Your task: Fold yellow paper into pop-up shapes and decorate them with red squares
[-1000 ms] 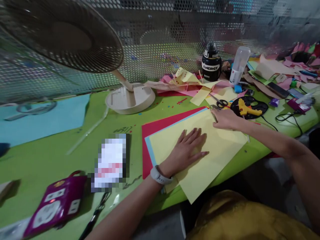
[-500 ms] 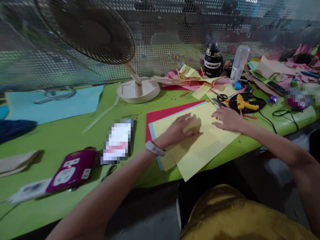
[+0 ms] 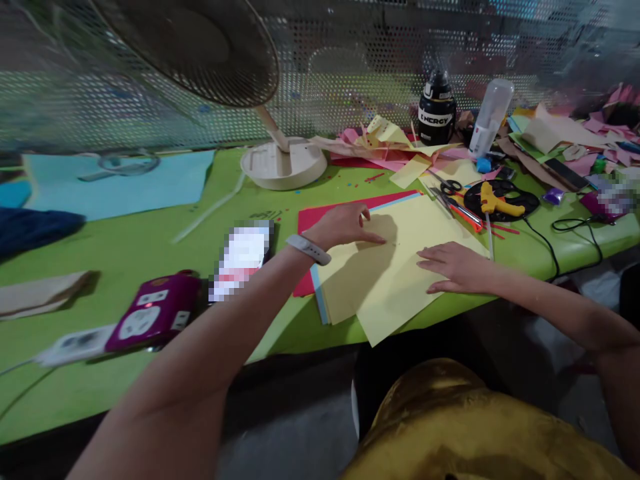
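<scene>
A yellow paper sheet (image 3: 400, 293) lies skewed on top of a stack, its near corner reaching toward the table edge. Beneath it show more yellow paper, a blue sheet (image 3: 320, 300) and a red sheet (image 3: 304, 288). My left hand (image 3: 343, 227), below a pale wristband, is over the stack's left part, index finger stretched toward the paper and the other fingers curled; it holds nothing. My right hand (image 3: 453, 267) rests flat, fingers spread, on the right side of the top sheet. Scissors (image 3: 450, 187) and an orange cutter (image 3: 467, 215) lie just beyond the stack.
A yellow glue gun (image 3: 500, 201) sits on a black tray (image 3: 473, 200), its cord trailing right. Behind are a black bottle (image 3: 436, 120), a clear bottle (image 3: 493, 117) and paper scraps. A fan (image 3: 283, 167), a phone (image 3: 245, 257) and a purple pouch-like device (image 3: 153, 310) stand left.
My left hand has lifted and shifted back toward the stack's upper left, its fingers now partly curled. My right hand has slid nearer to me and flattened on the sheet. The view has tilted slightly.
</scene>
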The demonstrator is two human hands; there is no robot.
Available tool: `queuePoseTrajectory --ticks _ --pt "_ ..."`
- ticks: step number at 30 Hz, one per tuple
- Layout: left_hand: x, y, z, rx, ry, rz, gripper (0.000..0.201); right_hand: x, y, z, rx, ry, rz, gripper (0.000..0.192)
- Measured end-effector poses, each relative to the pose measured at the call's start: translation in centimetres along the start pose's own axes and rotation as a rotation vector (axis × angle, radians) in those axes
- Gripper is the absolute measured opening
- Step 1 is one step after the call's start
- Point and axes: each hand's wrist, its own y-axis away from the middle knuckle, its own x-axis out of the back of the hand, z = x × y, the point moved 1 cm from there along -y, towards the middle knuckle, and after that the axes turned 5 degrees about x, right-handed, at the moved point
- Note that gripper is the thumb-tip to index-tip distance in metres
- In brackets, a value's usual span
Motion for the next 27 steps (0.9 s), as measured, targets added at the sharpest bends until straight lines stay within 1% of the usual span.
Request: queuePoseTrajectory --ticks 2,6,9,10,11,13,14,15,16,17,18,20,22,23,24,26,27 --pt "0.3 -0.3 0.4 -0.005 -0.034 -0.029 0.048 0.1 0.1 -0.3 0.01 -0.008 0.011 0.055" --pt "0.7 -0.4 0.7 -0.025 0.007 -0.015 0.044 0.0 0.5 -1.7 0.074 -0.04 0.041 0.067" --pt "0.7 -0.3 0.6 -0.011 0.102 -0.054 0.037 0.0 0.0 -2.2 0.098 -0.084 0.075 0.058" --pt "0.8 -0.2 0.6 -0.005 0.137 -0.062 0.035 0.1 -0.5 -1.9 0.079 -0.112 0.1 0.058" --pt "0.7 -0.2 0.6 0.004 0.175 -0.064 0.033 0.2 -1.2 -1.4 0.044 -0.146 0.126 0.062" --pt "0.7 -0.1 0.7 0.031 0.254 -0.051 0.033 0.5 -3.1 -0.1 -0.07 -0.209 0.149 0.081" --pt "0.7 -0.1 0.8 0.049 0.286 -0.042 0.033 0.6 -4.0 0.5 -0.119 -0.239 0.112 0.091" --pt "0.7 -0.1 0.8 0.066 0.304 -0.034 0.033 0.7 -4.8 0.8 -0.159 -0.259 0.059 0.096" --pt "0.7 -0.1 0.9 0.08 0.304 -0.029 0.034 0.7 -5.4 0.7 -0.176 -0.272 0.011 0.097" --pt "0.7 -0.1 0.9 0.088 0.286 -0.029 0.034 0.8 -5.8 0.2 -0.149 -0.288 -0.023 0.095" --pt "0.7 -0.1 0.9 0.087 0.256 -0.034 0.035 0.9 -5.8 -0.8 -0.064 -0.324 -0.045 0.093" --pt "0.7 -0.2 0.8 0.068 0.196 -0.059 0.035 1.0 -5.1 -3.7 0.211 -0.51 -0.147 0.084" --pt "0.8 -0.3 0.8 0.045 0.17 -0.08 0.034 1.2 -3.9 -6.5 0.505 -0.769 -0.266 0.067" --pt "0.8 -0.4 0.7 0.04 0.166 -0.09 0.034 1.2 -3.4 -7.4 0.551 -0.831 -0.228 0.06" --pt "0.8 -0.4 0.7 0.04 0.161 -0.096 0.034 1.2 -3.2 -7.9 0.529 -0.82 -0.158 0.059" --pt "0.9 -0.5 0.8 0.046 0.141 -0.101 0.034 0.6 -3.3 -7.8 0.401 -0.631 -0.017 0.068" --pt "0.9 -0.5 0.9 0.049 0.126 -0.101 0.034 0.1 -3.5 -7.6 0.335 -0.496 0.018 0.074"
